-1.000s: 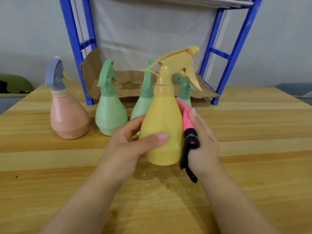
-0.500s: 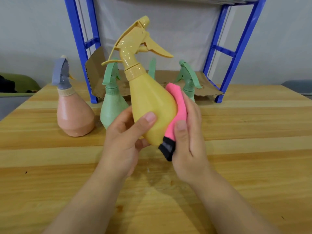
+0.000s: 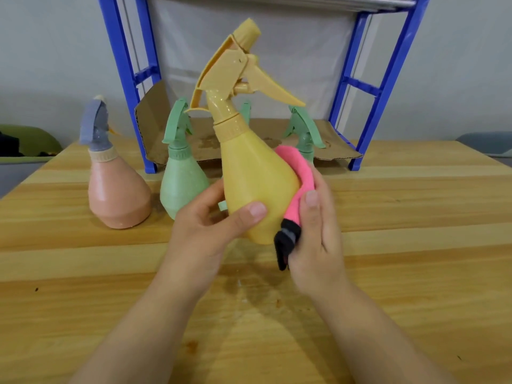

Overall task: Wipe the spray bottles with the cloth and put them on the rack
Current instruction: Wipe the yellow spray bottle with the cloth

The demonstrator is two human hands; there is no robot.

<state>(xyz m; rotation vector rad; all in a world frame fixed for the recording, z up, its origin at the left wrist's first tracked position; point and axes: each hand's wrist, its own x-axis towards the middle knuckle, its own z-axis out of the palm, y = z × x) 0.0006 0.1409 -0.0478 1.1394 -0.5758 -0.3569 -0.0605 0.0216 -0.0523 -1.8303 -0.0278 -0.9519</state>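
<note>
Yellow bottle (image 3: 255,187) now lifted, tilted; L hand (image 3: 203,234) grips it, R hand (image 3: 318,245) clutches cloth (image 3: 300,176).

Bright, soft, even light, probably from overhead; a pale, diffuse shadow pools on the wooden table (image 3: 415,273) beneath the raised yellow bottle (image 3: 257,189). Mild sheen on the peach bottle (image 3: 119,195). The wide lens bows the blue rack (image 3: 125,76) posts outward; the right hand (image 3: 318,245) looks slightly smeared

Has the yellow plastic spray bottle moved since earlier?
Yes. The yellow plastic spray bottle has risen and tilted: its head now stands higher above the leftmost green plastic spray bottle.
</note>
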